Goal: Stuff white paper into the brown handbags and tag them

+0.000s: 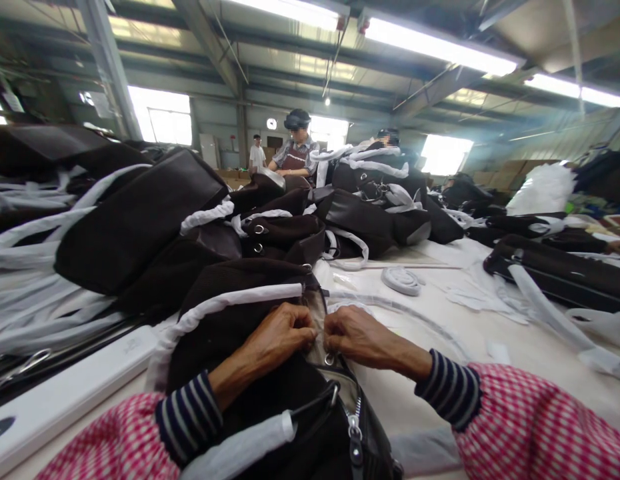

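Observation:
A black handbag (230, 333) lies on the table in front of me, its light-lined opening running up the middle. My left hand (283, 333) is closed on the near-left edge of that opening. Across from it, my right hand (363, 337) has its fingers curled against the right edge; the fingertips of both are partly hidden. White wrapping covers the bag's two handles, one behind my left wrist and the other handle (245, 447) at the front. A metal zipper pull (355, 433) hangs below my hands, with a small metal ring (329, 360) just under the fingers.
Many more black bags (145, 220) with white-wrapped handles are heaped behind and to the left. A long white box (75, 400) lies at left. A coiled strip (403, 280) rests on the white table (435, 320). Another bag (560, 273) is at right. Co-workers (295, 150) stand beyond the heap.

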A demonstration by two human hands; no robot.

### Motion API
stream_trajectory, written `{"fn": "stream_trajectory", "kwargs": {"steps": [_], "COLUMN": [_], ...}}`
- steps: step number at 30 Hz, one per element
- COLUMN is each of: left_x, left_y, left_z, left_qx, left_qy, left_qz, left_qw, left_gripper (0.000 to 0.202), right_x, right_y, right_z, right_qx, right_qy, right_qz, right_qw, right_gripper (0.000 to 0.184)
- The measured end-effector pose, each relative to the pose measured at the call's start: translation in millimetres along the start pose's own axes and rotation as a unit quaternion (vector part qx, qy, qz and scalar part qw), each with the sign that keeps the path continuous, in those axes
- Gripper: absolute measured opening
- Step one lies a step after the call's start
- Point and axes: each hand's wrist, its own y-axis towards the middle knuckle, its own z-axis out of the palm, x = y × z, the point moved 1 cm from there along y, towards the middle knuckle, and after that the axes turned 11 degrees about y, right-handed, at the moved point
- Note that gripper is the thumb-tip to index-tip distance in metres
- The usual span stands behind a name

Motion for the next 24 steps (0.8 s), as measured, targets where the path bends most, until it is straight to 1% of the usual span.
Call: {"fn": "stream_trajectory", "kwargs": {"steps": [3, 4, 6, 9, 11, 13, 15, 17, 19, 21, 24], "left_x": [-1.1, -1.7, -2.9, -3.9, -3.1, -0.5, 4.1, 8.6, 10.0, 6.4, -8.0], "left_y": [-2.3, -3.3, -5.5, -8.2, -9.0, -8.7, -7.9, -7.2, -7.1, -7.1, -5.9], "left_z": [0.4, 0.7, 1.1, 1.9, 2.5, 3.3, 4.4, 5.5, 5.4, 3.2, -4.4], "left_qx": [0.018, 0.015, -0.009, -0.041, -0.039, -0.030, -0.020, -0.018, -0.023, -0.030, -0.052], "left_qy": [0.009, 0.027, 0.101, 0.234, 0.274, 0.291, 0.320, 0.364, 0.392, 0.384, 0.302], "left_qz": [0.003, 0.009, 0.031, 0.066, 0.087, 0.116, 0.137, 0.147, 0.143, 0.120, 0.075], "left_qw": [1.000, 0.999, 0.994, 0.969, 0.957, 0.949, 0.937, 0.919, 0.909, 0.915, 0.949], "left_gripper": [0.025, 0.027, 0.024, 0.019, 0.020, 0.020, 0.022, 0.023, 0.021, 0.018, 0.013], "right_x": [0.2, -0.1, -1.3, -5.6, -10.5, -16.3, -21.5, -24.8, -26.0, -26.2, -27.2], "right_y": [-5.0, -6.3, -8.3, -11.5, -14.8, -18.6, -21.7, -23.7, -24.9, -26.2, -27.9], "right_z": [5.9, 6.8, 7.3, 5.6, 4.6, 5.1, 7.2, 9.5, 9.8, 6.6, -2.6], "right_qx": [-0.039, -0.043, -0.046, -0.047, -0.043, -0.035, -0.021, -0.008, -0.001, -0.008, -0.034], "right_qy": [-0.026, -0.022, -0.002, 0.042, 0.086, 0.147, 0.220, 0.301, 0.368, 0.419, 0.492], "right_qz": [-0.007, -0.006, -0.010, -0.026, -0.030, -0.025, -0.014, 0.003, 0.021, 0.032, 0.020], "right_qw": [0.999, 0.999, 0.999, 0.998, 0.995, 0.988, 0.975, 0.953, 0.929, 0.907, 0.869], "right_gripper": [0.012, 0.012, 0.010, 0.007, 0.007, 0.010, 0.016, 0.021, 0.019, 0.015, 0.023]}}
